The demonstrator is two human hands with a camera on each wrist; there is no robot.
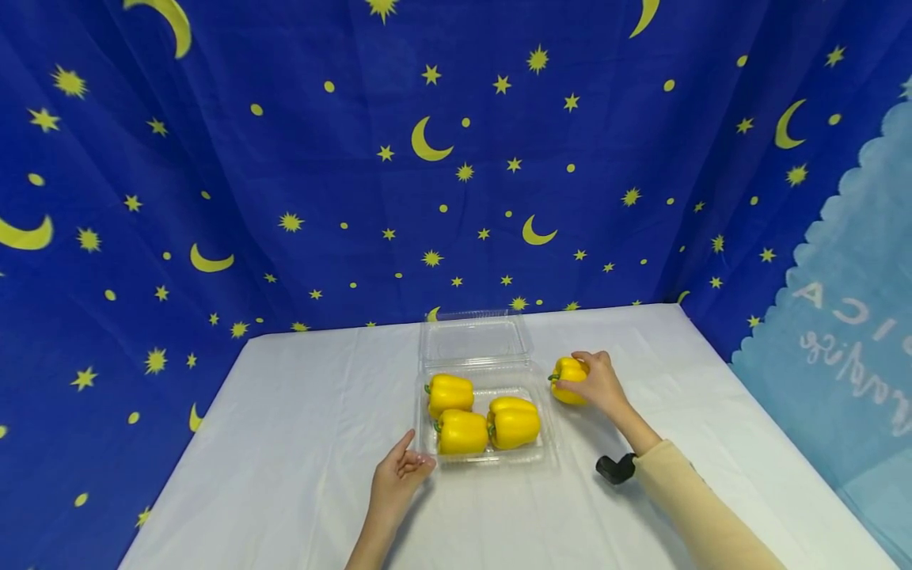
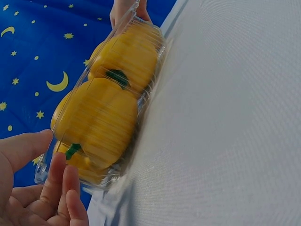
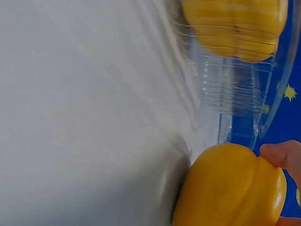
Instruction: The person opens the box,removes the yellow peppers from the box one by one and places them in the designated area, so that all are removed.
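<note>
nearest the camera, a cream sleeve (image 1: 705, 507) slanted in from five o'clock. beneath spread a white table (image 1: 285, 475). on it sat a clear box (image 1: 492, 458), its lid (image 1: 473, 339) laid back toward twelve. the left hand (image 1: 397, 479) was at the box's seven o'clock corner, digits parted and loosely bent; any firm hold could not be told. the right hand (image 1: 602, 385) pinched a yellow pepper (image 1: 564, 370), thumb and fingers a pepper's breadth apart, just outside the box at two o'clock. three other peppers (image 1: 462, 432) lay inside, stem ends toward nine. the held one's green stem (image 1: 553, 378) also pointed to nine, its stem-to-base axis running roughly nine to three, partly hidden by the hand.
</note>
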